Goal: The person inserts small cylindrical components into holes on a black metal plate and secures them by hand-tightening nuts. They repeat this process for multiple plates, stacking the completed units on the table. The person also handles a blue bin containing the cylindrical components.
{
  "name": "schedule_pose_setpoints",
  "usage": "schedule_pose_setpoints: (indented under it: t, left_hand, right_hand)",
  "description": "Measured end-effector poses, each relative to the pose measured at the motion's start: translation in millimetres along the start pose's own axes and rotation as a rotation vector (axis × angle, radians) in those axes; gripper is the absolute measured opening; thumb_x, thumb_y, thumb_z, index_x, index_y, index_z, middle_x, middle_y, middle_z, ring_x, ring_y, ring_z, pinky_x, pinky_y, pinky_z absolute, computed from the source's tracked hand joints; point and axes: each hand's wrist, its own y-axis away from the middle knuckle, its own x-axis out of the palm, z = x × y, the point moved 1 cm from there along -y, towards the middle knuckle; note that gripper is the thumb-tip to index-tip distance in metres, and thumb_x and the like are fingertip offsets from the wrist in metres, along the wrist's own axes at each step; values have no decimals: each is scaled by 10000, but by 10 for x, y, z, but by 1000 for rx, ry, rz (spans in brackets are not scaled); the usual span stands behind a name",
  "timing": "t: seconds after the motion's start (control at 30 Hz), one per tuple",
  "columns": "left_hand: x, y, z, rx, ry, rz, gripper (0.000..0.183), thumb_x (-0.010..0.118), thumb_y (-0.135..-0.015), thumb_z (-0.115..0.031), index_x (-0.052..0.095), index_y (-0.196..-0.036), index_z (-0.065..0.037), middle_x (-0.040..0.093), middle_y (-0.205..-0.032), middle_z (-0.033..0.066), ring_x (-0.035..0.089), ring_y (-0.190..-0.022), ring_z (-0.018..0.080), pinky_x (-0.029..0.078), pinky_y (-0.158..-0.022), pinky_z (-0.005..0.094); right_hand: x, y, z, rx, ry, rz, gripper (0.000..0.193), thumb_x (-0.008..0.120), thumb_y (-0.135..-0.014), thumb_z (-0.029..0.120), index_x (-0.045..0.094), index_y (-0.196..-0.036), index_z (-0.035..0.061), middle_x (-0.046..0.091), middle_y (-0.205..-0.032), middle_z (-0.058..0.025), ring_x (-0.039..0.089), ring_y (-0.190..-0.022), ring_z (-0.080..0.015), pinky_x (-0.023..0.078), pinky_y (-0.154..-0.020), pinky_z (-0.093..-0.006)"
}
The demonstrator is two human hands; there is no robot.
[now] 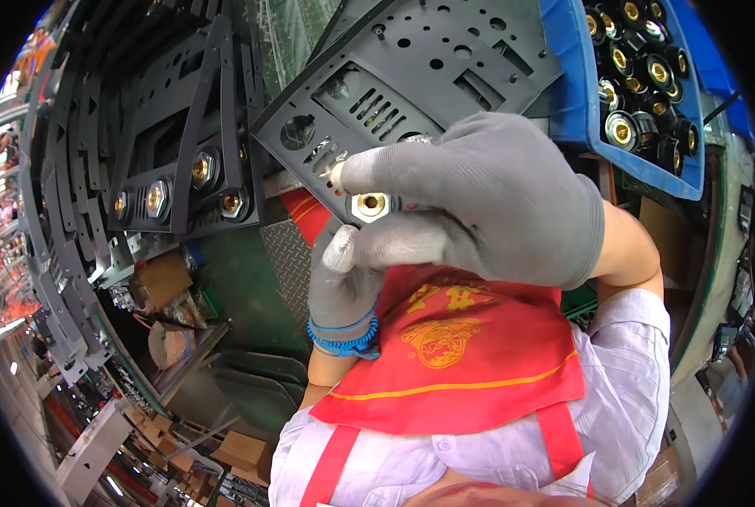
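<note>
**Dark-grey slotted metal panel (pixel 428 93) lying aslant**

The grey-gloved right hand (pixel 508 203) is pinched narrow at its near corner. The grey-gloved left hand (pixel 341 280) curls just below, its grip hidden. Between the right hand's fingers sits a brass-centred silver hexagonal nut (pixel 371 205).

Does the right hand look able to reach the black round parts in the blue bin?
Probably yes: the black parts lie uncovered near the right hand, though it seems busy holding a hexagonal fitting.

The grey knit right glove (pixel 513 203) has whitish-tipped fingers (pixel 361 173); between them, a silver-and-gold hexagonal metal fitting (pixel 371 205); below them, a red cloth apron (pixel 496 363) with yellow patterns.
</note>
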Motion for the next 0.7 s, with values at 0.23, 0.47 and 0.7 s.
schedule_pose_setpoints:
  t: [0.23, 0.47, 0.7]
  left_hand:
    - [9, -44, 27, -14, -19, 61, 383, 572, -959, -210, 512, -1298, -43, 580, -1284, 86, 586, -1150, 269, 473, -1030, 473]
    - [-104, -119, -10, -30, -311, 101, 607, 564, -965, -348, 403, -1406, 37, 547, -1343, 172, 578, -1209, 320, 505, -994, 509]
    - [-25, -198, -112, -72, -396, 26, 625, 513, -983, -384, 370, -1426, 33, 527, -1360, 196, 574, -1211, 352, 536, -946, 543]
  right_hand:
    - [91, 8, -109, -39, 59, 260, 394, 626, -853, 95, 602, -1246, 116, 634, -1119, -105, 593, -1073, -321, 471, -911, -431]
    - [-388, 58, 2, -20, 156, 67, 393, 642, -825, 75, 592, -1215, 72, 534, -1340, -162, 566, -1164, -346, 476, -956, -444]
    - [-1717, 453, -466, 750, 1357, -223, 364, 681, -868, 276, 606, -1127, 32, 657, -1007, -192, 650, -945, -366, 516, -830, -443]
